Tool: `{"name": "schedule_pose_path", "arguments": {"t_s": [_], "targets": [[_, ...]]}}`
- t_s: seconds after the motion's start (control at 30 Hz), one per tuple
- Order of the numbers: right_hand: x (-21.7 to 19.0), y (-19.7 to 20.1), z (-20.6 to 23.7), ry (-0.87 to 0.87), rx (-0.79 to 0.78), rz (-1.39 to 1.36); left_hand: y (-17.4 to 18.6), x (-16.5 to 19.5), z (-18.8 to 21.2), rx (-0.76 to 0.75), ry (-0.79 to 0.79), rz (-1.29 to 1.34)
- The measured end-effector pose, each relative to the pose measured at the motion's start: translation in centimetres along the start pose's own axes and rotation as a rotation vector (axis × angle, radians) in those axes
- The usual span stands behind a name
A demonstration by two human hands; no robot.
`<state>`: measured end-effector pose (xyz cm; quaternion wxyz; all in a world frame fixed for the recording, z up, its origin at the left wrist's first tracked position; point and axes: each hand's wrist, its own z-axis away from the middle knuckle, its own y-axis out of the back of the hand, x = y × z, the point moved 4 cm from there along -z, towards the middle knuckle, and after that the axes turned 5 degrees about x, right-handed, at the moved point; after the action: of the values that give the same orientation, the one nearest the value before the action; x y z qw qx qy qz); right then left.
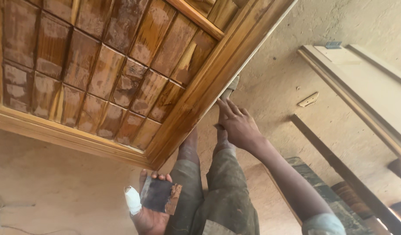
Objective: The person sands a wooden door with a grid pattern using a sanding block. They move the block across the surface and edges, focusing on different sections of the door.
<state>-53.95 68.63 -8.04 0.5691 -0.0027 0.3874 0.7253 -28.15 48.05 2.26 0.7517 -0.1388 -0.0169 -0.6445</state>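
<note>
A large wooden door panel [122, 74] with small raised squares smeared with pale filler fills the upper left. My right hand [238, 126] presses flat, fingers spread, against the panel's outer frame edge [217, 82]. My left hand [149, 209], its thumb wrapped in a white bandage, holds a flat dark metal scraper [159, 196] with brown paste on one edge, just below the panel's lower corner. My legs in dusty olive trousers [222, 196] show between the two hands.
Dusty sand-coloured ground [57, 187] lies all around. Long wooden frame pieces [361, 87] lie at the right, with a dark plank [335, 161] beside them and a small wood offcut [308, 99] on the ground.
</note>
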Motion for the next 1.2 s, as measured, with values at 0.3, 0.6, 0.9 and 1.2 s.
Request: {"name": "schedule_pose_path", "arguments": {"t_s": [0.3,0.6,0.9,1.2], "targets": [[-0.3,1.4,6.5,-0.150,0.034,-1.503,0.2,-4.1,0.7,-0.179,-0.032,0.151],[-0.7,5.1,10.0,0.008,-0.083,-1.874,-1.7,-11.0,3.5,-0.468,0.083,0.380],[0.0,14.7,2.6,-0.030,0.094,-1.230,-0.6,-17.7,-0.7,-0.268,0.001,0.544],[-10.5,19.5,-7.7,0.466,0.436,-0.289,-7.0,-13.6,-5.7,-0.640,-0.167,0.848]]}}
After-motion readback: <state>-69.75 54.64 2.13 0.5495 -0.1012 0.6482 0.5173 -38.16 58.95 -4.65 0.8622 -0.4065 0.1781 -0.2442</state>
